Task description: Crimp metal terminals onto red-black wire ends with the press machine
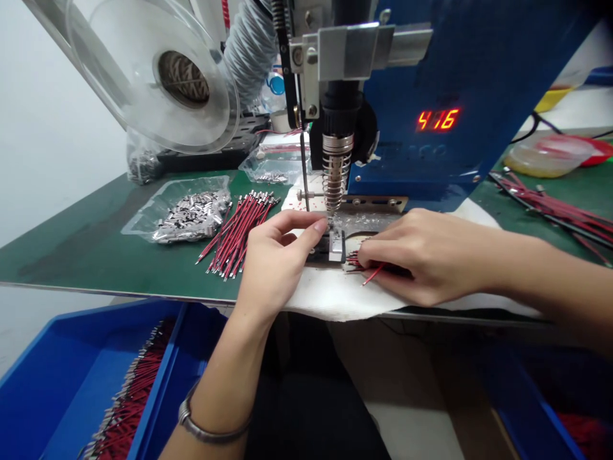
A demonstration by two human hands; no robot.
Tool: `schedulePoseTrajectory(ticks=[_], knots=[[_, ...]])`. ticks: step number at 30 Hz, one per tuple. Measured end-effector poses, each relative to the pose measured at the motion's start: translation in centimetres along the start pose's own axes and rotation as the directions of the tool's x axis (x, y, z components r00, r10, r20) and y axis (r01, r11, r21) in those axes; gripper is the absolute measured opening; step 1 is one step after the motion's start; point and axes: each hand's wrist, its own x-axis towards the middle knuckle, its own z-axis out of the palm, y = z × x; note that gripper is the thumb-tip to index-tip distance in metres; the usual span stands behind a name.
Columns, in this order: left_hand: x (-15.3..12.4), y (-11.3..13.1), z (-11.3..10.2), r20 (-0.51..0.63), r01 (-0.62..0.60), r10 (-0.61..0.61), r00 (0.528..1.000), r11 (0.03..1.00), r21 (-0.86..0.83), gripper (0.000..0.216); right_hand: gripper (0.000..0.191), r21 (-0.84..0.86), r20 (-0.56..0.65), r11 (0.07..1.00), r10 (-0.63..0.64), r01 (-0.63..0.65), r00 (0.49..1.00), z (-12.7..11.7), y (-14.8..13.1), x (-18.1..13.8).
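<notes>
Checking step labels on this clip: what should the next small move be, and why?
Probably a slight leftward nudge of the right hand, bringing one of its red-and-black wires to the small metal block: that hand grips the bunch just beside it, and the spring-wrapped machine head stands above. The left hand is close by; whether it pinches anything is unclear.

This is a workshop, more exactly a small-parts assembly bench. At one o'clock stands a blue machine (502,83) with a glowing red readout (438,119) of 416, and at twelve its spring-wrapped tool head (336,163). A clear hood (138,70) and ribbed duct (249,51) sit towards ten and eleven. On the green worktop (90,223), at nine, lie heaped metal parts (191,217) and bundled red-and-black wires (246,233); at eight, a blue bin (62,390) holds rows of finer stock (136,390), wired and metal-tipped.
</notes>
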Motion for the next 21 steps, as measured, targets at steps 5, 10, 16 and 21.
schedulePoseTrajectory(ticks=[5,10,16,21], knots=[[0.1,0.0,0.0,0.003,-0.005,0.005,1.000,1.000,-0.011,0.015,0.017,0.037,-0.043,0.998,-0.052,0.053,0.998,0.0,-0.1,0.2],[0.1,-0.1,0.0,0.002,-0.003,0.003,1.000,1.000,-0.010,0.016,0.015,0.046,-0.088,0.995,-0.082,0.086,0.993,-0.4,0.3,-0.1],[0.1,-0.1,0.0,0.002,-0.009,0.009,1.000,1.000,-0.001,0.016,0.014,-0.037,-0.114,0.996,-0.079,0.076,0.990,-0.5,0.7,-0.4],[0.1,-0.1,0.0,0.003,-0.003,0.003,1.000,1.000,-0.004,0.015,0.015,-0.169,-0.096,0.985,-0.056,0.039,0.994,-0.3,1.6,-0.4]])
